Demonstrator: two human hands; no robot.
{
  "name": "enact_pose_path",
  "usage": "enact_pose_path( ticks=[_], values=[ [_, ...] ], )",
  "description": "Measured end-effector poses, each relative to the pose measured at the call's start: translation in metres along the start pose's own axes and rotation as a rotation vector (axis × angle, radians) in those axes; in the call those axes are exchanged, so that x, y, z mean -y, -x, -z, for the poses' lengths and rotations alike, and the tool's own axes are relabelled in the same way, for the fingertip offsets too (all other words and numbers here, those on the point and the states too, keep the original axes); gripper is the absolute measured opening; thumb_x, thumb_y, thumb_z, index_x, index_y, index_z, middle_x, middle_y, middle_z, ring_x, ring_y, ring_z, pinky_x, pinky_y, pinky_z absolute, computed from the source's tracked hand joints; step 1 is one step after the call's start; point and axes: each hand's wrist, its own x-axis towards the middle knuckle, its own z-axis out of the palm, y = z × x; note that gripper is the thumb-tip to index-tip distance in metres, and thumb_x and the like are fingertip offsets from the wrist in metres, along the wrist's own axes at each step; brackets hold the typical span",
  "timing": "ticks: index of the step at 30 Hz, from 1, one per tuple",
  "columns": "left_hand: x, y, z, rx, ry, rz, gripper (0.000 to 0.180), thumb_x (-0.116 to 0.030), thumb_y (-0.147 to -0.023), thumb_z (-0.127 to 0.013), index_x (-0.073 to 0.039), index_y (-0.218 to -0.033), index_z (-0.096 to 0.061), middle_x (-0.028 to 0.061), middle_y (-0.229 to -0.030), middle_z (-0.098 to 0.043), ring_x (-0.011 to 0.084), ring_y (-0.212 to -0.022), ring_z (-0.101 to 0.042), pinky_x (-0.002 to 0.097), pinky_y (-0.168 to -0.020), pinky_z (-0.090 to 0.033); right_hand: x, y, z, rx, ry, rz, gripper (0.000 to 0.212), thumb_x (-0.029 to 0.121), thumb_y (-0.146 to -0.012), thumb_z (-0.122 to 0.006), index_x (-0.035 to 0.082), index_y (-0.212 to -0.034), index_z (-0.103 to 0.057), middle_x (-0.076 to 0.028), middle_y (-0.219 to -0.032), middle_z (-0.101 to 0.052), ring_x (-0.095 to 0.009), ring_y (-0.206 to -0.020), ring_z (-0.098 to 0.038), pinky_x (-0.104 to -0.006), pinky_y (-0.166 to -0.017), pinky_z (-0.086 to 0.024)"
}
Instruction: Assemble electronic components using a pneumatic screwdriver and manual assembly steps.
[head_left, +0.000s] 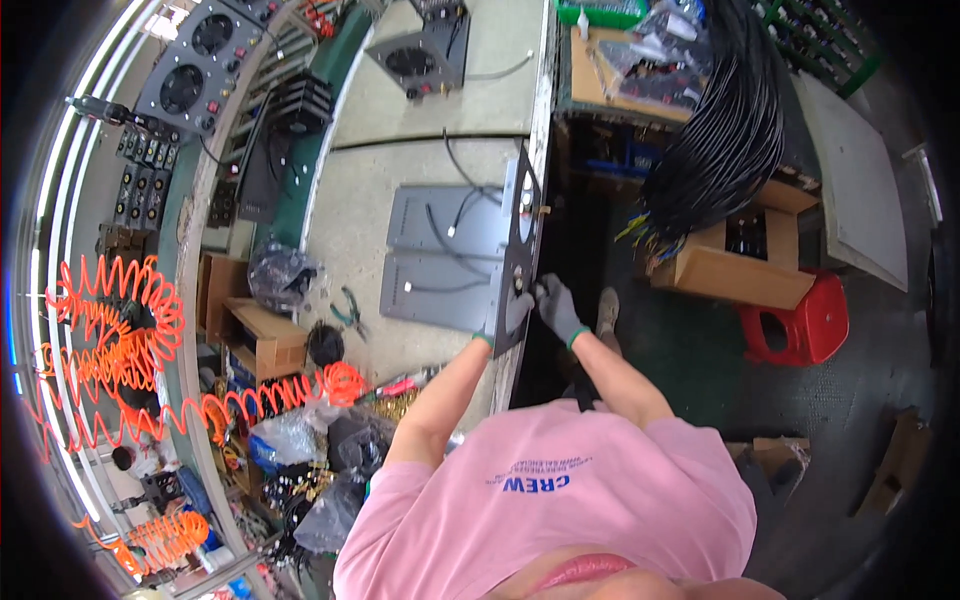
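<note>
Two grey metal chassis panels [433,289] lie side by side on the bench, each with dark cables ending in white plugs. Along their right side, at the bench edge, stands an upright dark plate [507,325] with round cutouts. My left hand [515,314], in a grey glove, is at the inner side of this plate near its front end, fingers drawn together on something small that I cannot make out. Just outside the plate, my right hand [562,312], also gloved, has its fingertips pinched at a small dark part; its kind is unclear.
Another fan unit [412,62] stands farther up the bench. Pliers [349,311] and a coiled orange air hose [341,384] lie left of the panels. Right of the bench are a bundle of black cables [735,120], an open cardboard box [740,265] and a red stool [822,318].
</note>
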Motion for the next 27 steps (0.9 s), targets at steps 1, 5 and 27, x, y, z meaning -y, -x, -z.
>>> enact_pose_path(
  ticks=[1, 5, 27],
  values=[
    [-0.001, -0.005, -0.005, 0.028, 0.043, 0.011, 0.058, 0.000, -0.068, -0.056, 0.000, -0.124, -0.043, 0.0095, -0.108, -0.051, 0.0190, -0.103, -0.047, 0.0312, -0.085, -0.044, -0.020, -0.005, -0.002, 0.041, 0.153, 0.001, 0.015, 0.017, -0.091, -0.050, 0.002, -0.092, -0.054, -0.025, -0.087, -0.059, -0.046, -0.083, -0.056, -0.0486, -0.064, -0.046],
    [0.010, -0.007, 0.003, -0.004, -0.063, -0.061, 0.050, 0.000, -0.072, -0.057, -0.002, -0.121, -0.048, 0.0060, -0.104, -0.053, 0.0168, -0.098, -0.049, 0.0300, -0.082, -0.044, -0.004, -0.016, -0.005, 0.125, 0.077, -0.121, 0.033, 0.028, -0.097, -0.042, -0.001, -0.086, -0.056, -0.025, -0.082, -0.059, -0.045, -0.081, -0.056, -0.0456, -0.066, -0.045],
    [0.029, -0.015, 0.002, 0.024, 0.033, 0.094, 0.037, -0.030, -0.099, -0.042, -0.007, -0.127, -0.051, 0.0034, -0.113, -0.057, 0.0137, -0.103, -0.051, 0.0279, -0.089, -0.042, -0.018, -0.024, 0.007, 0.103, 0.302, 0.101, 0.024, 0.023, -0.092, -0.052, 0.000, -0.091, -0.059, -0.010, -0.065, -0.060, -0.023, -0.060, -0.062, -0.0380, -0.056, -0.048]
  ],
)
